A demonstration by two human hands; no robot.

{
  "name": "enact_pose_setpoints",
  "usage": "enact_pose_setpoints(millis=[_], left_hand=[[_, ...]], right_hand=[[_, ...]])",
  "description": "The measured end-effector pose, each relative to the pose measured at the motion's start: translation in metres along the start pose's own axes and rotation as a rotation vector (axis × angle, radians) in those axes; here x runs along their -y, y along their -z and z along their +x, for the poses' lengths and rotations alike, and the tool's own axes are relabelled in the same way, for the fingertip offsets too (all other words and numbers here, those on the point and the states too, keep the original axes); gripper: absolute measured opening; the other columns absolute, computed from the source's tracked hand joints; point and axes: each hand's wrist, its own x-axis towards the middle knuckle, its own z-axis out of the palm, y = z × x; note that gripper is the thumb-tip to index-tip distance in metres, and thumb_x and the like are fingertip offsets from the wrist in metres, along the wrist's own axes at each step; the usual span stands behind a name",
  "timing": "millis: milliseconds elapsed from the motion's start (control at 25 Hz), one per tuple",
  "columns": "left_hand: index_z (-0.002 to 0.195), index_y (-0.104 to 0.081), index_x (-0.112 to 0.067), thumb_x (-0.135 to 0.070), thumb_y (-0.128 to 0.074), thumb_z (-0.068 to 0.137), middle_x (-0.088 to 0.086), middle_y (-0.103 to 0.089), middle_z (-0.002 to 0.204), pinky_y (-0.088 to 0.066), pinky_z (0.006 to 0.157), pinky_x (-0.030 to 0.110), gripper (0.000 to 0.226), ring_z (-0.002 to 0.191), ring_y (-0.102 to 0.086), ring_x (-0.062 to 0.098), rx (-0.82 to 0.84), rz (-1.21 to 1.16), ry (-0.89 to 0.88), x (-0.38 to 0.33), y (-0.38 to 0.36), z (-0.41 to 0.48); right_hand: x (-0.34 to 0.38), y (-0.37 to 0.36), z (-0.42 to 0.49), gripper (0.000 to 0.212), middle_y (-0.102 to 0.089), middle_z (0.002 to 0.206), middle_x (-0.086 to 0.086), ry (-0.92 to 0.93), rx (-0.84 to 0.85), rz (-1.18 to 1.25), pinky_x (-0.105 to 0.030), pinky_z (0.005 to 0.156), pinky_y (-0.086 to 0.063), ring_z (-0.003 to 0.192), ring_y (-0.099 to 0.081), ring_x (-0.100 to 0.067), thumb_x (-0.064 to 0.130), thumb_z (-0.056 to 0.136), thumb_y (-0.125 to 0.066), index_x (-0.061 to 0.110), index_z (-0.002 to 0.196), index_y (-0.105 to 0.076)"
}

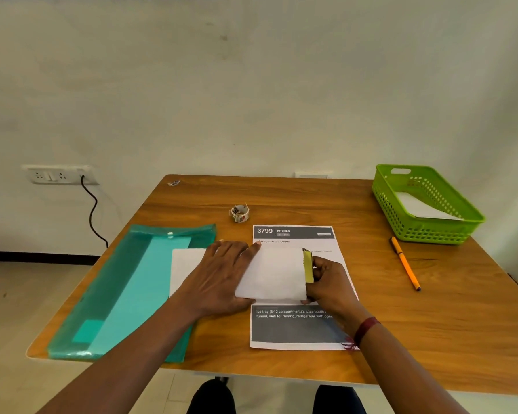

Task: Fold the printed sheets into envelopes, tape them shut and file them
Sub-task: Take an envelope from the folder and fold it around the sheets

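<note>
Folded white sheet [271, 273] lay across the flat printed sheet [293, 327]; tape roll [240, 213] behind, teal snap folder [117, 294] alongside.

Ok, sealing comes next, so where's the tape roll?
Head view: the tape roll sits beyond the top-left corner of the printed sheet, right of the teal folder.

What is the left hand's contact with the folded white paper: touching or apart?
Touching. The head view shows the left hand lying flat on the folded white paper, palm down across it.
</note>
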Motion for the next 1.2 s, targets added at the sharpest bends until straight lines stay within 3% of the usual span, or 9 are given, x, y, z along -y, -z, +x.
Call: enact_pose_setpoints(millis=[200, 320, 400, 480, 640, 760, 920, 1200], left_hand=[[0.145, -0.034, -0.021, -0.067, -0.067, 0.066, 0.004, -0.055, 0.132, -0.036, 0.107, 0.046, 0.097, 0.118, -0.054, 0.024, -0.056, 0.039, 0.048, 0.017, 0.001, -0.004], [0.144, -0.033, -0.021, -0.06, -0.076, 0.062, 0.007, -0.055, 0.134, -0.028, 0.11, 0.048, 0.101, 0.122, -0.054, 0.028, -0.055, 0.042, 0.108, 0.03, 0.005, -0.011], [0.148, -0.028, -0.021, -0.06, -0.076, 0.065, 0.007, -0.048, 0.143, -0.017, 0.116, 0.047, 0.103, 0.131, -0.047, 0.028, -0.016, 0.017, 0.165, 0.037, 0.009, -0.012], [0.152, -0.02, -0.022, -0.063, -0.072, 0.069, 0.005, -0.037, 0.151, -0.009, 0.121, 0.048, 0.106, 0.14, -0.035, 0.026, 0.041, -0.022, 0.222, 0.041, 0.009, -0.012], [0.154, -0.008, -0.024, -0.07, -0.067, 0.072, 0.001, -0.023, 0.159, 0.0, 0.122, 0.051, 0.111, 0.146, -0.022, 0.023, 0.131, -0.051, 0.298, 0.041, 0.007, -0.011], [0.155, -0.006, -0.025, -0.071, -0.066, 0.073, 0.002, -0.02, 0.159, 0.005, 0.121, 0.049, 0.112, 0.146, -0.019, 0.023, 0.137, -0.086, 0.333, 0.042, 0.005, -0.011], [0.155, -0.004, -0.026, -0.072, -0.066, 0.072, 0.002, -0.019, 0.16, 0.007, 0.12, 0.05, 0.114, 0.147, -0.017, 0.024, 0.148, -0.119, 0.351, 0.045, 0.003, -0.012], [0.154, -0.002, -0.027, -0.073, -0.068, 0.068, 0.002, -0.022, 0.158, 0.009, 0.119, 0.053, 0.119, 0.146, -0.018, 0.024, 0.147, -0.115, 0.357, 0.044, 0.002, -0.011]], right_hand=[[0.003, 0.009, -0.001, 0.02, -0.073, 0.075, -0.009, 0.042, -0.112, 0.049, -0.03, 0.056, -0.058, 0.067, -0.071, -0.024, 0.011, 0.081, -0.078, 0.015, 0.099, -0.07], [-0.002, 0.023, 0.004, 0.008, -0.074, 0.084, 0.007, 0.186, -0.317, -0.264, -0.027, 0.067, -0.056, 0.079, -0.068, -0.008, 0.021, 0.086, -0.074, 0.025, 0.092, -0.072], [-0.007, 0.032, 0.006, 0.02, -0.071, 0.109, 0.011, 0.279, -0.307, -0.62, -0.029, 0.085, -0.051, 0.103, -0.062, -0.011, 0.024, 0.089, -0.07, 0.027, 0.109, -0.07], [-0.013, 0.034, 0.01, 0.042, -0.06, 0.132, 0.006, 0.308, -0.177, -0.878, -0.035, 0.101, -0.041, 0.127, -0.047, -0.02, 0.035, 0.089, -0.068, 0.026, 0.129, -0.06], [-0.021, 0.03, 0.014, 0.068, -0.039, 0.152, 0.007, 0.274, -0.036, -1.2, -0.043, 0.108, -0.027, 0.141, -0.023, -0.022, 0.061, 0.089, -0.052, 0.03, 0.147, -0.035], [-0.02, 0.032, 0.019, 0.072, -0.035, 0.154, 0.005, 0.246, -0.014, -1.213, -0.044, 0.109, -0.023, 0.144, -0.016, -0.023, 0.064, 0.087, -0.051, 0.033, 0.148, -0.031], [-0.017, 0.035, 0.03, 0.079, -0.02, 0.161, 0.003, 0.145, 0.115, -1.196, -0.054, 0.115, -0.008, 0.149, 0.001, -0.026, 0.065, 0.085, -0.054, 0.035, 0.151, -0.022], [-0.003, 0.037, 0.033, 0.074, -0.043, 0.133, 0.002, 0.223, 0.023, -1.095, -0.04, 0.106, -0.019, 0.13, -0.034, -0.021, 0.053, 0.08, -0.069, 0.034, 0.144, -0.037]])
